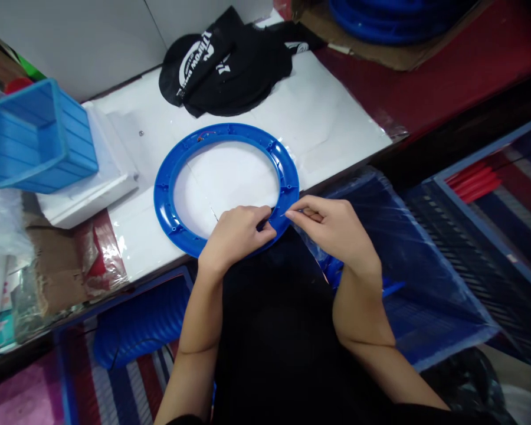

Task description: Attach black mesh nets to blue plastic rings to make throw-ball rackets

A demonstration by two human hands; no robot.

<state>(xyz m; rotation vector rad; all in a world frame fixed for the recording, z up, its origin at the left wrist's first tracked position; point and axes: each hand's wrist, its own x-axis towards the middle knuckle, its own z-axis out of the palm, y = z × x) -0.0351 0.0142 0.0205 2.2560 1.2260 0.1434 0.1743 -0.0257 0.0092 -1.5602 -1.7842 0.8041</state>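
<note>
Blue plastic ring (163, 200) on the desk (331, 118), near-right part extending past the front edge, above the person's black clothing (274, 313); contact there cannot be made out. Desk top: smooth and white, glossy toward the margins. Lower right: blue crate (376, 203), draped in wrinkled clear film (469, 330); contents mostly obscured. Black cloth (252, 77) behind the ring: soft, crumpled, white lettering partly lost in the folds. Ring: glossy, channelled face with short ribs and round posts; near side partly covered by the left hand. Light-blue bin (79, 130): rigid, ribbed walls, squarish mouth, standing on a white block (86, 203).

Left hand (241, 230): fingers curled over the near-right band; cannot tell whether clamped on it. Right hand (336, 227): just outside the band, thumb and forefinger pinched together on a thin sliver (282, 215), too small to identify. Reddish wires (206, 136) in the far channel; ends unclear. Metallic bit (141, 133) on desk, left of ring; shape indistinct.
</note>
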